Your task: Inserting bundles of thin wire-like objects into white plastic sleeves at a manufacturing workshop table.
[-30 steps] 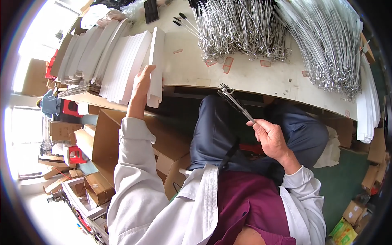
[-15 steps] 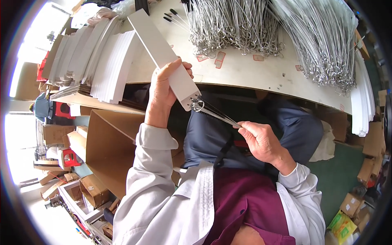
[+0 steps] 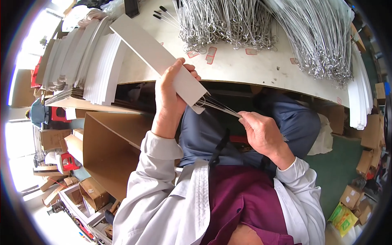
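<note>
My left hand (image 3: 170,96) is wrapped round a long, narrow white cardboard box (image 3: 157,61), which slants from the table's edge down toward my lap. Its near end is open, with a small flap hanging. A thin bundle of wire brushes (image 3: 222,108) runs from that opening to my right hand (image 3: 264,134), whose thumb and fingers pinch the outer end. At the mouth of the box a metal ring and dark bristles show; whatever part lies inside is hidden. Beyond the hands, a large heap of similar ring-ended metal wires (image 3: 228,24) lies on the pale table (image 3: 245,67).
Stacked flat white boxes (image 3: 104,67) stand at the left table edge. Another wire bundle (image 3: 316,41) and more white boxes (image 3: 359,92) are at the right. Three black-tipped brushes (image 3: 165,18) and a phone-like dark object (image 3: 131,8) lie farther back. An open brown carton (image 3: 110,143) sits beside my left arm.
The wire bundle has gone farther into the box opening, with less ring and bristle showing outside. My right hand has come closer to the box. The whole view has shifted slightly.
</note>
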A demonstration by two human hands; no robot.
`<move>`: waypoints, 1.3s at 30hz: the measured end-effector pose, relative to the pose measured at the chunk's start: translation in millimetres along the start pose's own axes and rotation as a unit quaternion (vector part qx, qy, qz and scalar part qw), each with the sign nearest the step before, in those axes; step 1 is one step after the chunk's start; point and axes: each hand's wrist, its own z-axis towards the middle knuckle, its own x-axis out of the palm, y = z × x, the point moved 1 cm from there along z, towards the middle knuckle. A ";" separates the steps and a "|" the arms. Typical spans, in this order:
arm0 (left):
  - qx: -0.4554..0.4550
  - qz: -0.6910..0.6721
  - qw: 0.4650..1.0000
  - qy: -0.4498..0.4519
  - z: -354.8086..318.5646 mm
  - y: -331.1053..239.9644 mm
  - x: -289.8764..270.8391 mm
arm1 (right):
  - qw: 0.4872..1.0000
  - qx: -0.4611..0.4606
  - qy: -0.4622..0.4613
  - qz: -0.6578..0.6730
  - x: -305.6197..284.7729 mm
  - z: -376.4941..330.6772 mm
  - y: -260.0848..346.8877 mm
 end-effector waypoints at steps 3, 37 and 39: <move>-0.012 -0.007 1.000 -0.027 -9.3 16.4 8.1 | 1.000 -0.007 -0.014 -0.013 1.6 2.5 0.1; -0.047 0.042 0.997 0.038 -47.4 90.2 32.7 | 0.990 0.052 -0.127 0.008 8.2 33.2 -21.7; -0.102 0.064 0.993 0.019 -65.1 77.6 34.0 | 0.989 0.057 -0.137 0.003 -2.3 29.3 -27.6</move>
